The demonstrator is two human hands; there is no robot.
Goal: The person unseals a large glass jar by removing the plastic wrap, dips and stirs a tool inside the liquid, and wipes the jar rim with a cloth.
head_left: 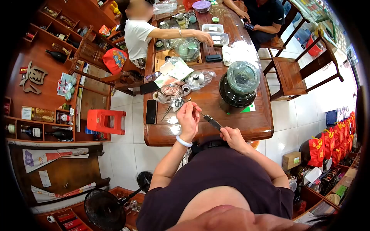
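- Nearest us, at 6 o'clock from the hands, is the wearer's dark shirt [216, 169].
- Just beyond it we see the dark tool [213, 122], narrow and slanting, between the two hands above the near edge of the wooden table [165, 133]; we take it as the clock's centre.
- At 4 o'clock the right hand [232, 138] is closed around the tool's lower end.
- At 9 o'clock the left hand [188, 115], below which we find a pale bracelet [184, 141], has its fingers drawn narrowly together near the tool's thin upper part; we cannot tell whether they grip it.
- At 1 o'clock a big dark jar [237, 90], its top wrapped in plastic, stands upright and blocks our view of the tabletop behind it, partly covering a green sheet [248, 108].
- At 10 o'clock we see scissors [178, 103], beside a wire coil [172, 91]; at 9 o'clock, a black phone [151, 111].
- At 11 o'clock a metal lid [195, 78] lies by crumpled plastic, with a glass bowl [188, 50] farther off.
- At 12 o'clock we see a black case [213, 57] and, beyond it, clear containers [212, 28], toward which a person in white [137, 38] reaches from between 10 and 11.
- Farther off at 1 o'clock sits a person in dark clothes [267, 13]; at 2, a wooden chair [287, 81].
- On the floor at 9 o'clock we see a red stool [101, 120].
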